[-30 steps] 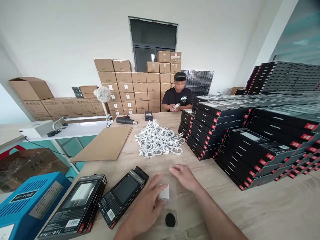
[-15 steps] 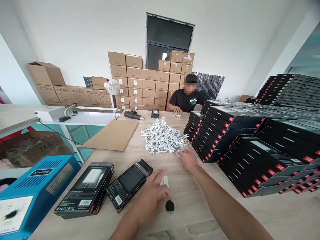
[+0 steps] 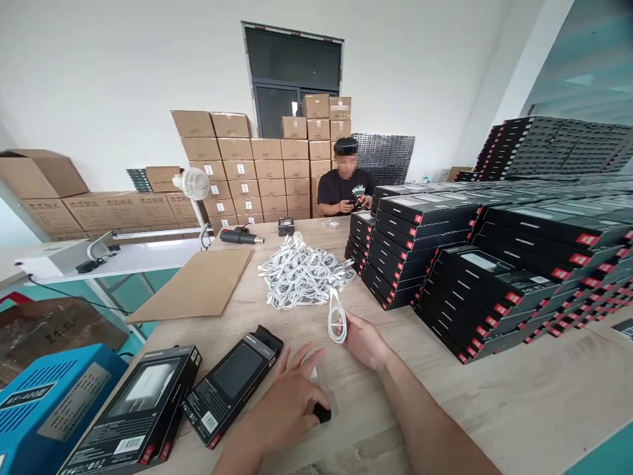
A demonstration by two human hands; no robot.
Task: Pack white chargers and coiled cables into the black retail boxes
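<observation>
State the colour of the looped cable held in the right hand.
The cable in the right hand is white; the head view shows it best.

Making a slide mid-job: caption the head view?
Right hand holds a coiled cable near the cable pile; left hand at a black disc.

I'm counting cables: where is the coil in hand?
In the head view, just right of centre, the coil is held by the right hand, in front of the cable pile.

A white wall [image 3: 123,66] spans the top, 1 dark window [image 3: 294,63] upper centre; wood-grain table [image 3: 519,409] below, teal floor [image 3: 606,455] lower right, perhaps glass [image 3: 583,66] upper right.
</observation>
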